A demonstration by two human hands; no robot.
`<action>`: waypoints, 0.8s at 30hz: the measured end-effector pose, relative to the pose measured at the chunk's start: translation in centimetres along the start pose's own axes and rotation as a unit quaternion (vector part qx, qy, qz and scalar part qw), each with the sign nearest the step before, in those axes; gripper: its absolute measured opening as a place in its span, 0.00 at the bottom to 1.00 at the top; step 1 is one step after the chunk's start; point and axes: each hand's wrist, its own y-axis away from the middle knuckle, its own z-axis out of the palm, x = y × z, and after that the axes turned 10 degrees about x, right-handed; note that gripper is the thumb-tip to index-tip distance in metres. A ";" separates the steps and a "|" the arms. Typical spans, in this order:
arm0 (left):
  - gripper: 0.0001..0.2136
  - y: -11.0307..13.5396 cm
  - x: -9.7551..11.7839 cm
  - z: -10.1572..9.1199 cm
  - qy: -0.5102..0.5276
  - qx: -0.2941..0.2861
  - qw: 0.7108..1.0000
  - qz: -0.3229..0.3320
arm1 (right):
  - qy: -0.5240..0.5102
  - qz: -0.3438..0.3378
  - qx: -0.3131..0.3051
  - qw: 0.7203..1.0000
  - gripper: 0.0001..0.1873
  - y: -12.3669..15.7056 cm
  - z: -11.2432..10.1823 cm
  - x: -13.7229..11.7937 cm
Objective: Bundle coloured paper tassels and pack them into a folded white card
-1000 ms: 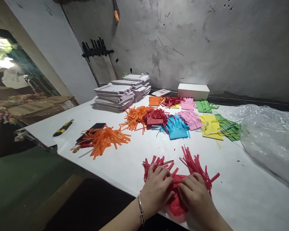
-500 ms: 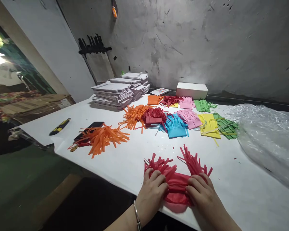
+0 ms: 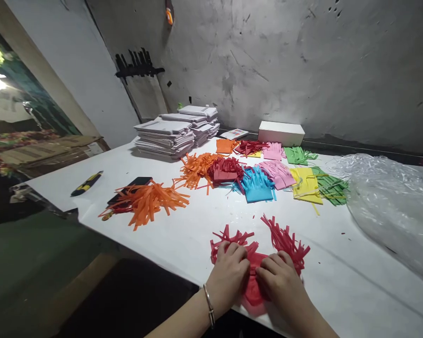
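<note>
A red fringed tissue-paper sheet [image 3: 257,259] lies at the table's near edge, its cut strips fanning out in two tufts on the far side. My left hand [image 3: 232,265], below a silver bracelet, has curled fingers pressed on the left part of the paper. My right hand [image 3: 280,277] grips the right part, fingers bent close to the left hand. Between the hands, the plain middle of the paper is bunched into folds. The thumbs are mostly hidden.
Beyond the hands lie orange [image 3: 153,203], blue [image 3: 257,185], pink and yellow [image 3: 306,185] fringed papers. White stacks [image 3: 165,136] and a white box [image 3: 281,132] stand near the wall. Clear plastic [image 3: 395,206] covers the right side; a yellow-black cutter [image 3: 87,184] lies left.
My right hand has moved left, nearer my left hand, bunching the red paper between them. My left hand has shifted slightly right and up.
</note>
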 end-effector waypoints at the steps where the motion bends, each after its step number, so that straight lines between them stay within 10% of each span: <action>1: 0.06 0.1 -0.1 -0.1 0.009 -0.001 1.000 0.020 | -0.004 -0.008 -0.004 1.000 0.11 0.0 0.2 0.1; 14: 0.07 0.2 -0.4 1.5 0.004 0.034 0.995 0.098 | 0.009 -0.030 -0.010 0.999 0.14 0.5 0.2 0.3; 24: 0.07 -0.5 -0.2 0.1 0.046 -0.010 0.999 0.009 | 0.000 0.169 0.014 0.986 0.11 1.6 -1.8 0.1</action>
